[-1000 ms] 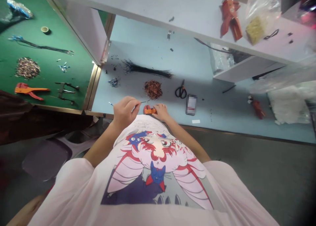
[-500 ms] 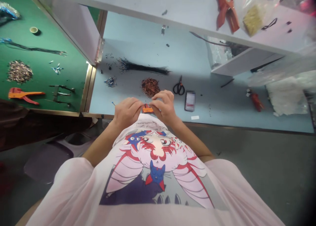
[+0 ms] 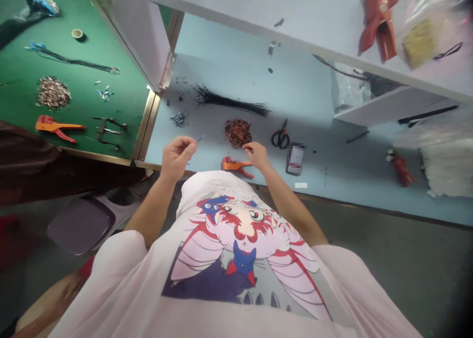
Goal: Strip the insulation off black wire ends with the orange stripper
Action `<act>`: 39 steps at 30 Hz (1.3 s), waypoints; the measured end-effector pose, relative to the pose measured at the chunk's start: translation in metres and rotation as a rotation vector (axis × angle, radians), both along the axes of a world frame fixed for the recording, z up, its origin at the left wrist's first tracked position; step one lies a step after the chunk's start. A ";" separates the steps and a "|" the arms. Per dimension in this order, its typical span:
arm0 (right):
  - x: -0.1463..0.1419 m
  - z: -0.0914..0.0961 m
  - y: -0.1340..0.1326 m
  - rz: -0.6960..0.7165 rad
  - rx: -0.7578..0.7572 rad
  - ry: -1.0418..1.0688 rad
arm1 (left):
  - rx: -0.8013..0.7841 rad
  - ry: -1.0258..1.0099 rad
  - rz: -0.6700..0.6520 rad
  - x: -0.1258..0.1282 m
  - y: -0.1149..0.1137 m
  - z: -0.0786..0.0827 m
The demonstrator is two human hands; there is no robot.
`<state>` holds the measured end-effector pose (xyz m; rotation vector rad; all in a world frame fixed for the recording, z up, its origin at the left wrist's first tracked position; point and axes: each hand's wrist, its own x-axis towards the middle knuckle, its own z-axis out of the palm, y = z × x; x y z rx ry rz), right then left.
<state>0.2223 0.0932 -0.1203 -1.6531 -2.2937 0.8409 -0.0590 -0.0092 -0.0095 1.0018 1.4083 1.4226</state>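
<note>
My left hand (image 3: 176, 156) is closed in a pinch on a short thin wire (image 3: 200, 139), whose dark end sticks out past the fingertips. To the right, my right hand (image 3: 257, 155) is pinched at the lower edge of a pile of small copper-coloured pieces (image 3: 237, 132). Whatever is between its fingertips is too small to make out. On the blue table between and below the hands lies an orange and red wire stripper (image 3: 236, 167). A bundle of black wires (image 3: 232, 100) stretches behind the pile, and small blue-and-silver pieces (image 3: 178, 119) lie beyond my left hand.
Black-handled scissors (image 3: 281, 137) and a phone (image 3: 296, 158) lie right of my right hand. A shelf (image 3: 236, 20) overhangs the back, holding a red tool (image 3: 379, 25). On the green table (image 3: 121, 94) at left are another wire stripper (image 3: 57, 127) and a metal-piece pile (image 3: 53, 92).
My hands were together over the wire stripper and have moved apart, left hand leftward and right hand toward the copper-coloured pile. The stripper now shows fully. The view has shifted left.
</note>
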 end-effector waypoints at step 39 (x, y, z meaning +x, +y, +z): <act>-0.004 0.160 -0.113 -0.084 -0.844 1.161 | 0.424 0.317 0.069 0.067 -0.007 0.050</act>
